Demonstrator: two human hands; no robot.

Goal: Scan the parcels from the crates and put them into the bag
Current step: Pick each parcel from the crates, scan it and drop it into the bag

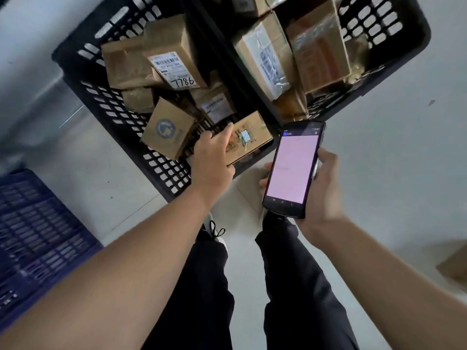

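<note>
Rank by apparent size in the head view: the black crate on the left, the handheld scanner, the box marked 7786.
1. Black crate, clearly largest.
2 and 3. Scanner and box marked 7786 look similar; the scanner is nearer the camera, so unsure.

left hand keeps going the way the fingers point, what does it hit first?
The left hand already grips the flat cardboard parcel at the near corner of the black crate. Past it, probably the labelled parcel behind; depth is unclear.
</note>
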